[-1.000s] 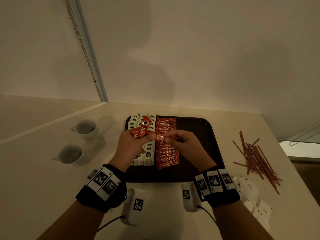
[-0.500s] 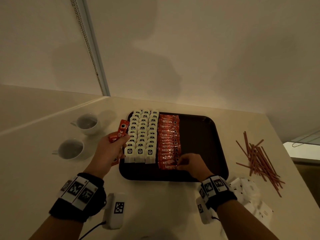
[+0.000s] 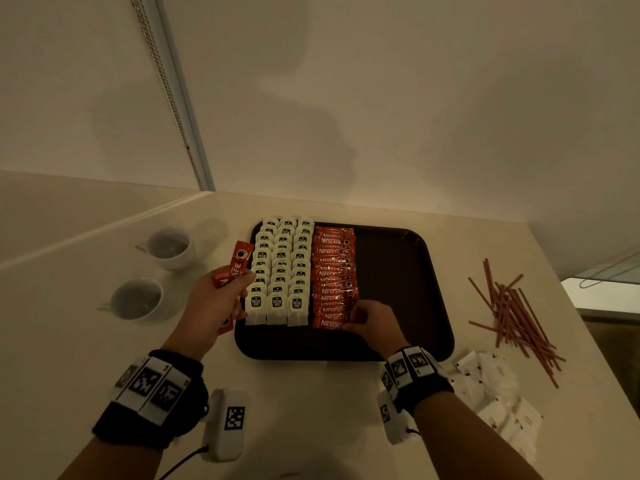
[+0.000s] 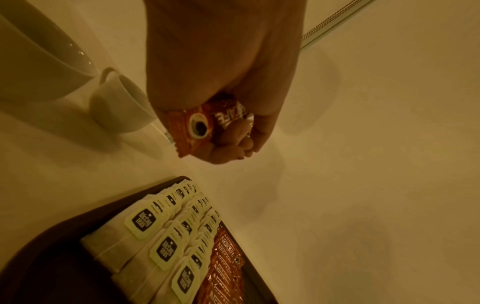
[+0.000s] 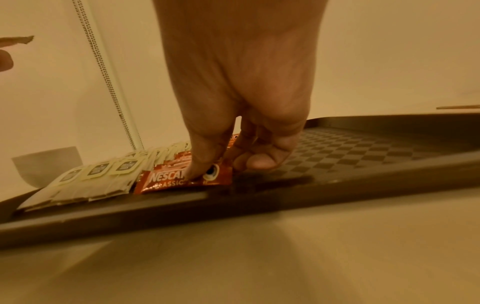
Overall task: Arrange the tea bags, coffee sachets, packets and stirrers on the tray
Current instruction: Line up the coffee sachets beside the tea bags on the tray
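Note:
A dark brown tray (image 3: 398, 271) carries three columns of white tea bags (image 3: 282, 268) and, right of them, one column of red coffee sachets (image 3: 334, 271). My right hand (image 3: 370, 320) is at the near end of that column. Its thumb lies on top of the nearest sachet (image 5: 166, 181) and its curled fingers pinch the sachet's right end. My left hand (image 3: 221, 299) hovers just left of the tray and grips a small bundle of red sachets (image 3: 237, 263), also seen in the left wrist view (image 4: 200, 123). Brown stirrers (image 3: 512, 313) and white packets (image 3: 491, 386) lie on the counter.
Two white cups (image 3: 169, 245) (image 3: 138, 301) stand left of the tray, close to my left hand. The tray's right half is bare. A wall runs behind the counter, and the counter's edge drops off at the far right beyond the stirrers.
My right hand carried one sachet from the left hand's bundle down to the near end of the column. My left hand moved left, off the tray.

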Demonstrator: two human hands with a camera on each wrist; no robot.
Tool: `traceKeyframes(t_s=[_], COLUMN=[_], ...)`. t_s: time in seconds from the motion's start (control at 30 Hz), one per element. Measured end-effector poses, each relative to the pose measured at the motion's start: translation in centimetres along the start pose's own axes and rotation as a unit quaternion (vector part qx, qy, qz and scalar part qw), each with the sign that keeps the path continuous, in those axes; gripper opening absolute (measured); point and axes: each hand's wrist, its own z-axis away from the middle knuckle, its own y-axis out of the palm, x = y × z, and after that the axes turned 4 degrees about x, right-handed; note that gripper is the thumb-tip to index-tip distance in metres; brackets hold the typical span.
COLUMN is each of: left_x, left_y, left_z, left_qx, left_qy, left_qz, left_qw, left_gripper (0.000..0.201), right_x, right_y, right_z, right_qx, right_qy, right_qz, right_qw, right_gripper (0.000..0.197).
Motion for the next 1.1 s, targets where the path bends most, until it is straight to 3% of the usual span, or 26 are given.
traceKeyframes(t_s=[0.23, 0.47, 1.1], left_x=[-0.17, -0.14, 0.26], left_y=[-0.08, 0.01, -0.38], left_z=[0.10, 0.33, -0.11], left_qx=[-0.006, -0.009, 0.017], left_qy=[0.000, 0.005, -0.005], left_qz=[-0.012, -0.007, 0.020], left_qw=[1.000, 1.000, 1.000], left_gripper=[0.021, 0.024, 0.021], right_x=[-0.19, -0.02, 0.50], right_y=[0.21, 0.50, 0.53], right_z=[-0.04, -0.11, -0.06], right_qx=[-0.032, -0.052, -0.046], right_qy=[0.005, 0.017, 0.038], right_qz=[0.046, -0.029, -0.007], right_qw=[0.998, 0.998, 0.998], right_gripper=[0.024, 0.061, 0.052])
